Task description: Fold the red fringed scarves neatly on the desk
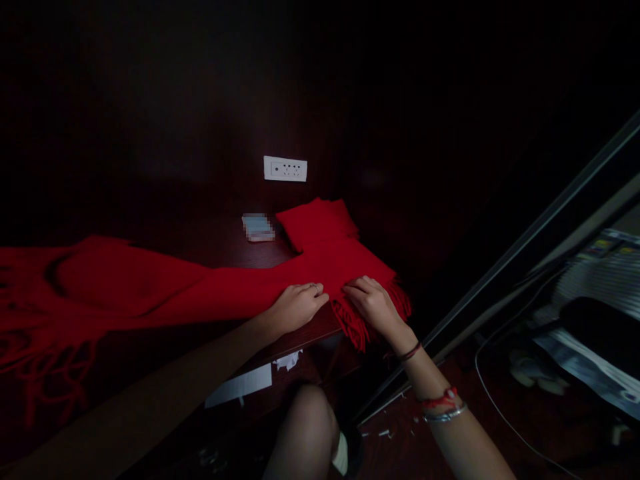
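Red scarf (pixel 240 291), partly off-frame

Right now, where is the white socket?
In the head view, the white socket is on the dark wall, a little left of centre, above the small blurry thing and the red cloth.

Dim indoor room, seemingly a home, though that's uncertain
A wall socket (pixel 285 169) sits beyond a dark wooden surface (pixel 225 251); at right, a white cable (pixel 476 363) trails over the dark floor (pixel 395 448).
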Tool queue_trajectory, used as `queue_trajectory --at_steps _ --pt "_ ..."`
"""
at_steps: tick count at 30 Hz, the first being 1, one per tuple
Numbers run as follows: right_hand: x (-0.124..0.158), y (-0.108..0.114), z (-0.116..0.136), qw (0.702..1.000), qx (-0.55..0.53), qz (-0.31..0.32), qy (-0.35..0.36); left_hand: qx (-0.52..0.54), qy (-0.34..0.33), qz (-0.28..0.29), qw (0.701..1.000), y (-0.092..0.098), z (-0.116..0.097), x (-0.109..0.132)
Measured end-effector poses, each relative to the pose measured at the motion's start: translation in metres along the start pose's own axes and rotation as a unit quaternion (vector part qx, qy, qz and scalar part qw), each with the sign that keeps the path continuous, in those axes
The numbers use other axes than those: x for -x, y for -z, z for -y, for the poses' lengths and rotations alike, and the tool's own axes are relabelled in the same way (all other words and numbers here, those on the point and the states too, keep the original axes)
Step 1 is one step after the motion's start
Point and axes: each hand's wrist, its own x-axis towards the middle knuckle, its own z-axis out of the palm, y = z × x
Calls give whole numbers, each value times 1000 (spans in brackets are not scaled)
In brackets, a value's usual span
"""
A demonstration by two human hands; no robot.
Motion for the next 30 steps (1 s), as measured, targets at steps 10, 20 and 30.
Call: queue_trajectory --at_steps 10,20,30 --pt "9 4 -9 999 -31 9 -10 -3 -13 1 1000 3 -4 -3" --pt "0 3 2 1000 18 -3 5 -26 -11 -42 999 -3 -11 -10" --pt "9 6 -14 999 4 -18 -33 -21 -4 -57 998 -1 -9 -10"
